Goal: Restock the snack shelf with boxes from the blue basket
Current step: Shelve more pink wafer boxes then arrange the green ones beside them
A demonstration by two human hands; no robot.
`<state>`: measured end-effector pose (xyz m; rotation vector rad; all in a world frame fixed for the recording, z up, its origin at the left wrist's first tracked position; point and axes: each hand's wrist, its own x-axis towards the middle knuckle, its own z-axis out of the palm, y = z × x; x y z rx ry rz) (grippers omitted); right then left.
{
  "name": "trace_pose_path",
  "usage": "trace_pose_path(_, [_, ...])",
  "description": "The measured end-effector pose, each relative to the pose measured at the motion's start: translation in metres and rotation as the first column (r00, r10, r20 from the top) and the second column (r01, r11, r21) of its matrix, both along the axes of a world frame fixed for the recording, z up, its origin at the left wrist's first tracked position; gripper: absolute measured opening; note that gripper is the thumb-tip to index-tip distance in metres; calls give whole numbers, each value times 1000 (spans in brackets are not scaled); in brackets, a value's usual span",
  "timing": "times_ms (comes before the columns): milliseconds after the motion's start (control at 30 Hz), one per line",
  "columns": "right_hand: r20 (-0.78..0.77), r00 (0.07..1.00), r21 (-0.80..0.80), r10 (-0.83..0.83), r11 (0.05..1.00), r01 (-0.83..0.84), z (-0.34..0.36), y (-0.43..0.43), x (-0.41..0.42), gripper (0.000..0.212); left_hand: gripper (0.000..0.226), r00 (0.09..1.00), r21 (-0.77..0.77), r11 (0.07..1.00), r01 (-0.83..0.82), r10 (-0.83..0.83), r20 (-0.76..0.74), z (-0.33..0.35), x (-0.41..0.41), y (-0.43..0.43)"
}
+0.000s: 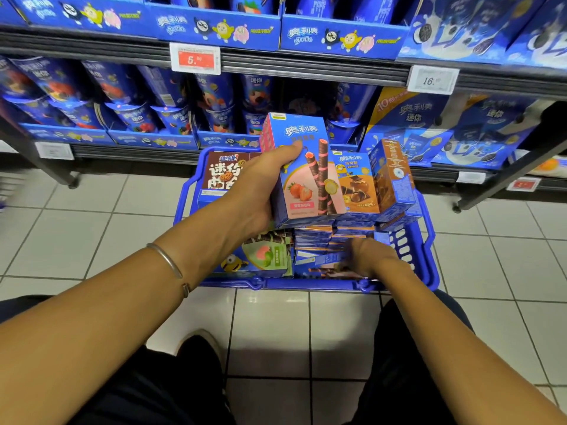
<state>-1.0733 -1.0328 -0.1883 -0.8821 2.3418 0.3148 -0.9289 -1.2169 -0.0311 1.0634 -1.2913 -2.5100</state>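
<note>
White-tiled floor (76, 234) runs in front of a snack shelf (276, 61) stocked with blue packs on two levels. A red price tag (195, 58) hangs on the upper shelf edge left of centre.

Left forearm: a thin metal bangle (167, 262) sits at the wrist.

A blue basket (429, 240) stands on the floor just before the shelf, filled with boxes. At its far left corner a brown box (221, 173) stands upright. At its near left a green box (260, 256) lies flat.

The left hand (254, 191) grips a strawberry box (306, 170), thumb across the front and fingers behind. This box is upright, lifted above the basket's contents.

Just right of it, a chocolate box (356, 182) stands on stacked flat boxes, and a second chocolate box (392, 176) beside it stands turned at an angle.

The right hand (368, 256) is down inside the basket's near right corner, against a flat box (325, 260). It is blurred; its grip cannot be determined.

A white price tag (432, 79) hangs on the upper shelf edge at right.
</note>
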Motion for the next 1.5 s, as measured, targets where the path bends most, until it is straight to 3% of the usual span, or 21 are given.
trace_pose_path(167, [76,995,-310,-58,947,79,33,12,-7,32,39,1000,3,1000,-4,4,-6,0,-3,0])
trace_pose_path(267, [239,962,-505,-134,829,241,54,24,-7,8,40,1000,15,1000,-8,8,-12,2,-4,-2])
trace_pose_path(333, [313,935,-597,-167,731,330,67,31,-5,9,41,1000,16,1000,-3,4,-13,4,-5,-3])
trace_pose_path(467, [417,876,-749,-244,454,483,88,40,-1,14,33,1000,-5,1000,4,-4,-8,9,-3,-8])
trace_pose_path(567, [493,808,-805,-322,183,564,109,42,-1,14,24,1000,-7,1000,2,-2,-23,13,-2,-10])
trace_pose_path(667, [638,682,-757,-357,-127,642,131,37,-1,16,23,999,-5,1000,-12,12,-32,13,-2,-11])
trace_pose_path(767, [775,590,-632,-227,-285,720,147,30,4,13,24,1000,-20,1000,-1,1,4,11,-3,-9])
trace_pose_path(867, [827,561,-544,-39,-306,781,156,21,14,15,33,999,-42,999,6,-5,38,8,-5,-6])
trace_pose_path(967, [836,544,-514,76,-243,823,156,12,25,23,43,999,-69,998,2,0,42,6,-7,-2])
trace_pose_path(1067, [828,558,-550,52,-117,827,150,0,37,32,44,1000,-84,996,-10,12,26,6,-9,1])
trace_pose_path(1200, [799,601,-601,-19,34,799,142,-10,47,26,59,999,-119,992,-37,41,30,7,-9,2])
trace_pose_path(1367, [783,622,-622,16,61,781,137,-17,57,30,73,997,-192,980,-57,65,34,2,-11,3])
trace_pose_path(1500, [776,625,-631,86,144,763,136,-25,63,33,72,997,-294,953,-74,73,-16,-1,-12,5])
